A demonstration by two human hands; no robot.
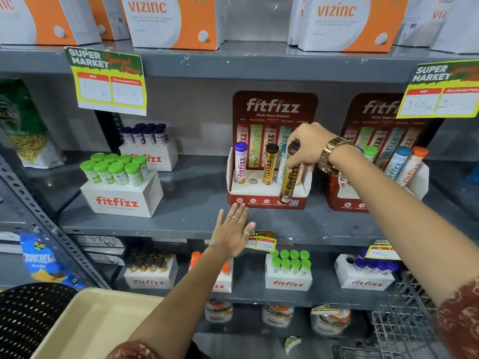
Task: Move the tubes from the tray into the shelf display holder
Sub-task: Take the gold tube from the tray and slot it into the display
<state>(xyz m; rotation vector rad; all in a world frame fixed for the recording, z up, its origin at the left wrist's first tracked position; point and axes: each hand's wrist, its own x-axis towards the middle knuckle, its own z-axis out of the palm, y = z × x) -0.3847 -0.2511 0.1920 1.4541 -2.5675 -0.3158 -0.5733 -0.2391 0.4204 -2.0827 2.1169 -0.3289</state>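
A red and white fitfizz display holder point(267, 198) stands on the middle grey shelf. In it stand a purple-capped tube point(240, 163) at the left and a gold tube with a dark cap point(270, 163) near the middle; an empty hole point(253, 181) lies between them. My right hand point(307, 145) grips the top of another gold tube point(289, 183), which hangs tilted in front of the holder's right side. My left hand point(233, 230) is spread open just below the holder's front edge, holding nothing. The beige tray point(85, 325) sits at the bottom left; I see no tubes in its visible part.
White fitfizz boxes of green-capped tubes point(118, 172) and purple-capped tubes point(145, 134) stand left of the holder. A second red display holder point(375, 161) stands to the right. Price tags hang from shelf edges. A wire basket point(404, 320) is at the lower right.
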